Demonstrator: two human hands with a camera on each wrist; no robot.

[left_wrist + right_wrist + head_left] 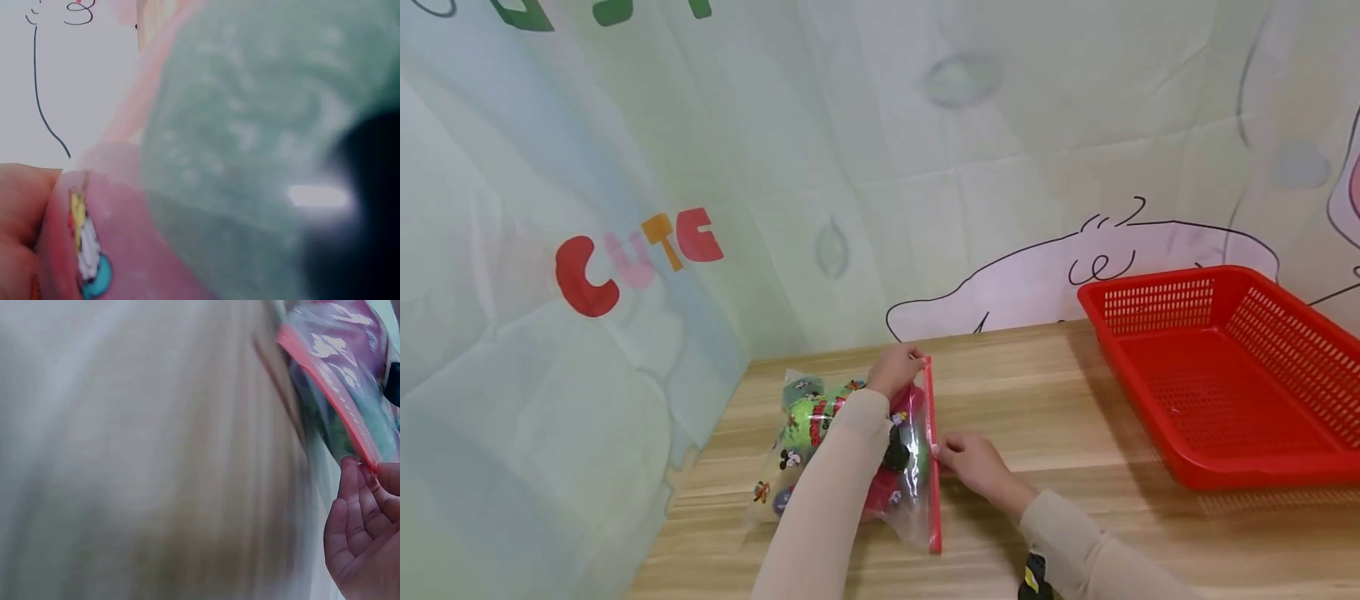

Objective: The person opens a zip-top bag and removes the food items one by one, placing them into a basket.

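Observation:
A clear zip bag (805,458) with cartoon prints lies on the wooden table, filled with colourful rounded items; what they are is hard to tell. Its red zip strip (935,508) runs along the right side. At the strip's far end, my left hand (895,369) pinches the edge, its forearm crossing over the bag. Near the strip's middle, my right hand (977,468) pinches it between thumb and fingers, plainer in the right wrist view, where the strip (334,394) meets the fingertips. Close up in the left wrist view are a pink and a green bulge of the bag (237,144).
To the right stands a red plastic basket (1187,458) with slotted walls and nothing visible inside. A black object with a yellow mark (1034,579) shows beside the right sleeve. A printed cloth (850,208) hangs behind and to the left of the wooden table (1015,383).

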